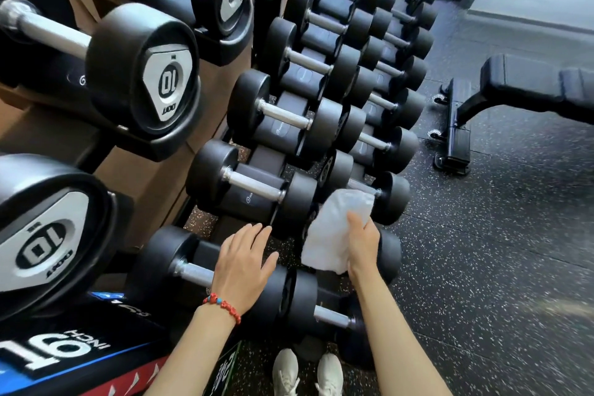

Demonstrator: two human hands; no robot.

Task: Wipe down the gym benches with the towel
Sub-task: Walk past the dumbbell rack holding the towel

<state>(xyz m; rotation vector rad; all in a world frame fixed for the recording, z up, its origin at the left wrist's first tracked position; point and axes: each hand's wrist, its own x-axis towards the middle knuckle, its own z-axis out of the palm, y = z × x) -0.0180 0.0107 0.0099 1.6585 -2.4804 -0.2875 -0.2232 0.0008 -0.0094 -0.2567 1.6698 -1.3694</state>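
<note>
A dark speckled rubber floor [482, 267] carries a low rack [266, 154] with rows of black dumbbells [273, 112] resting in its cradles. Toward the floor's far right stands a black bench [514, 87] on a wheeled base.

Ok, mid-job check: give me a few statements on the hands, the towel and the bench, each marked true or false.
1. The right hand holds the white towel. True.
2. The towel is on the bench. False: it is over a dumbbell on the low rack; the bench stands apart on the right.
3. The left hand lies flat on a dumbbell head, fingers straight. True.
4. The left hand also grips the towel. False: it touches only the dumbbell, apart from the towel.
5. A red bead bracelet is on the right wrist. False: it is on the left wrist.
</note>
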